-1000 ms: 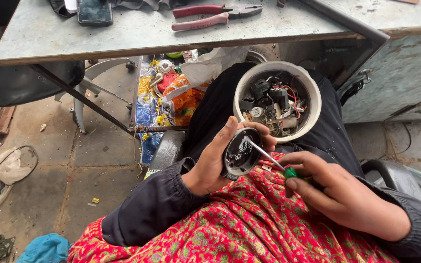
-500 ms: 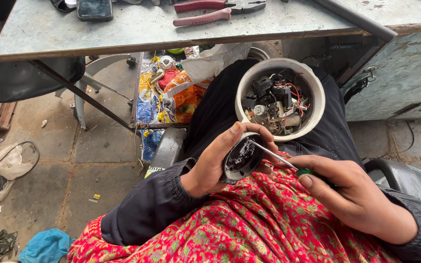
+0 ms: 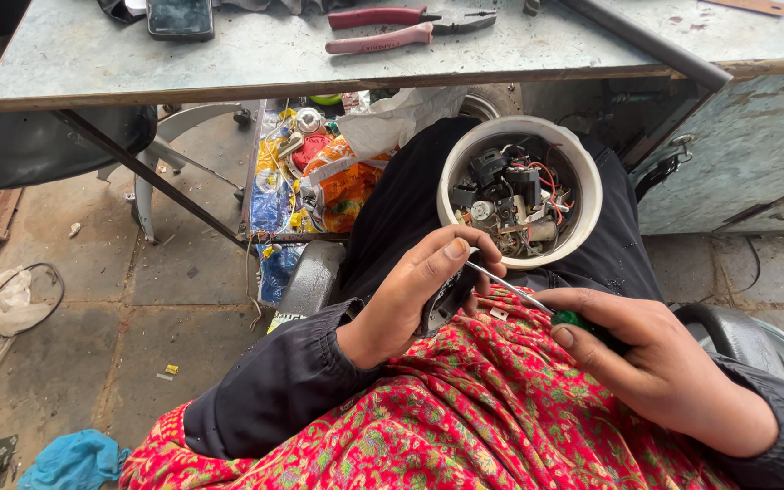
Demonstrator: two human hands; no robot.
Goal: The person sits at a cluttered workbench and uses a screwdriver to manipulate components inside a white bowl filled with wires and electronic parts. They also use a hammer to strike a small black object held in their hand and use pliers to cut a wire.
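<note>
My left hand (image 3: 415,290) grips a small round black part (image 3: 446,298) over my lap, its fingers wrapped around the rim. A screwdriver (image 3: 524,298) with a green handle is held in my right hand (image 3: 655,363), and its metal tip reaches into the black part. Just beyond the hands a white round housing (image 3: 592,195) rests on my knees, filled with several small electrical parts and wires. A red patterned cloth (image 3: 465,417) covers my lap.
A grey metal table (image 3: 256,54) stands in front, with red-handled pliers (image 3: 401,25) and a dark phone (image 3: 179,16) on it. Under it lie colourful packets and a plastic bag (image 3: 338,172). A blue rag (image 3: 70,458) lies on the stone floor at left.
My left hand has turned the black part so its open side faces away from the camera. The screwdriver tip has stayed in it. The view has shifted slightly.
</note>
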